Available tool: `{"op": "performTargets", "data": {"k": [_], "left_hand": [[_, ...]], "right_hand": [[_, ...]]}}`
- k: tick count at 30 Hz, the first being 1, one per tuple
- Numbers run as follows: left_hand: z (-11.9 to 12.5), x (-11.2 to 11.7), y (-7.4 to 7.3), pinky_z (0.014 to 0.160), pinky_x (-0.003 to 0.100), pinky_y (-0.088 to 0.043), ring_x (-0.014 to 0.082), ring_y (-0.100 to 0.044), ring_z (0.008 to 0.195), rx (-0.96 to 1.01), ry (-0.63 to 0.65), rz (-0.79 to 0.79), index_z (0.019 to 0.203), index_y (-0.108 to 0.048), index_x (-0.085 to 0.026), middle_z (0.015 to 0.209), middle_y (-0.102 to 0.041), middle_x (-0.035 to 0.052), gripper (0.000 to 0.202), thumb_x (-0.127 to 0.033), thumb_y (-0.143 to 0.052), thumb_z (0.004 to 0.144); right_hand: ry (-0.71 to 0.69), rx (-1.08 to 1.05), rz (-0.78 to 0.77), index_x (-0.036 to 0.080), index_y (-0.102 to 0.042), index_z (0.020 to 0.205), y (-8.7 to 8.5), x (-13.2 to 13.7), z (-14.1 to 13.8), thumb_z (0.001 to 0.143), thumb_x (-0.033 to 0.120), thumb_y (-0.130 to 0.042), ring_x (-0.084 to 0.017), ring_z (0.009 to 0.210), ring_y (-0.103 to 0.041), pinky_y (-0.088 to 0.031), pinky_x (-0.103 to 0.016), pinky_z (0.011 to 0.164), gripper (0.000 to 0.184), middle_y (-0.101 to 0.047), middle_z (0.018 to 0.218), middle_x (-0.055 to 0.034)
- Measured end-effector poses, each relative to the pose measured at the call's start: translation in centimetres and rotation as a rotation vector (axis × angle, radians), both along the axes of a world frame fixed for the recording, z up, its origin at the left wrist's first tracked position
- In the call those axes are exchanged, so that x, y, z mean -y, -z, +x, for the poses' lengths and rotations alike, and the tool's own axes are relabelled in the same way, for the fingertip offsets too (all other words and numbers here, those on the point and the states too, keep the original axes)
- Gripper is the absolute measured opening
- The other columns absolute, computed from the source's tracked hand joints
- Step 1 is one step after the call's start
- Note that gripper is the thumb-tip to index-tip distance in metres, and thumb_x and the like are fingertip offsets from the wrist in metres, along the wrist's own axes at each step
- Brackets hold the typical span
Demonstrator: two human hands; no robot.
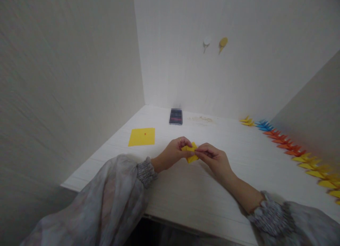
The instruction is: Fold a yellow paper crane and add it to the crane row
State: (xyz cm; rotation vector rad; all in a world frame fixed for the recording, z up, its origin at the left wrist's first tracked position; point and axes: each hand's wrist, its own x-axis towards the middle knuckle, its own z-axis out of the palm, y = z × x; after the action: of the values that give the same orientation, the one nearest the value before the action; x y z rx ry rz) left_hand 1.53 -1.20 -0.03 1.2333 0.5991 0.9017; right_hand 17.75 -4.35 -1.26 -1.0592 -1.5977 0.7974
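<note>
Grey gathered sleeves (114, 196) reach over the white wooden desk (186, 200). Just above it, left hand (172, 154) and right hand (212, 160) pinch one small folded yellow paper piece (191, 153) between them. It looks light, thin and easily creased, so fingertips at its edges should hold it best.

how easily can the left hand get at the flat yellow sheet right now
Probably yes: the flat yellow sheet lies on the table just beyond the left hand, nothing between them. But that hand and the right hand pinch the folded yellow paper, so it must let go first.
</note>
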Motion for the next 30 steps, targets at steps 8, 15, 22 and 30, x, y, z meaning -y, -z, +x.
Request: {"op": "performTargets", "data": {"k": [8,15,22,30], "left_hand": [[-0.07,-0.49,0.40,0.057,0.025,-0.044,0.0100,-0.057,0.059,-0.058,-0.070,-0.032,0.090,-0.039,-0.016,0.071,-0.058,-0.0004,0.049,-0.018,-0.071,0.053],[-0.01,-0.44,0.28,0.056,0.024,-0.043,0.0106,-0.057,0.058,-0.071,-0.092,-0.038,0.085,-0.041,-0.015,0.064,-0.059,-0.0013,0.047,-0.018,-0.073,0.050],[-0.11,-0.35,0.14,0.051,0.021,-0.041,0.0088,-0.053,0.053,-0.067,-0.080,-0.027,0.082,-0.043,-0.015,0.059,-0.055,-0.0038,0.037,-0.027,-0.068,0.057],[-0.15,-0.24,-0.01,0.049,0.020,-0.039,0.0070,-0.051,0.049,-0.030,-0.031,-0.016,0.080,-0.042,-0.015,0.056,-0.056,-0.0040,0.035,-0.024,-0.068,0.058]], "right_hand": [[0.016,-0.047,-0.077,0.018,-0.058,0.068,0.17,0.00,-0.03,0.067,0.027,-0.063,-0.012,0.061,-0.052,-0.044,-0.025,0.057,0.010,-0.054,0.066,-0.0003],[-0.022,-0.228,-0.191,0.019,-0.050,0.071,0.20,-0.05,-0.64,0.066,0.030,-0.064,-0.009,0.055,-0.047,-0.038,-0.021,0.051,0.018,-0.050,0.061,0.0034],[-0.010,-0.113,-0.312,0.017,-0.055,0.067,0.38,0.02,-0.65,0.070,0.037,-0.058,-0.009,0.049,-0.045,-0.033,-0.021,0.046,0.021,-0.052,0.055,0.0021],[-0.016,-0.044,-0.274,0.017,-0.051,0.063,0.45,0.10,-0.55,0.070,0.037,-0.057,-0.008,0.047,-0.042,-0.031,-0.021,0.045,0.022,-0.049,0.051,0.0031]]}}
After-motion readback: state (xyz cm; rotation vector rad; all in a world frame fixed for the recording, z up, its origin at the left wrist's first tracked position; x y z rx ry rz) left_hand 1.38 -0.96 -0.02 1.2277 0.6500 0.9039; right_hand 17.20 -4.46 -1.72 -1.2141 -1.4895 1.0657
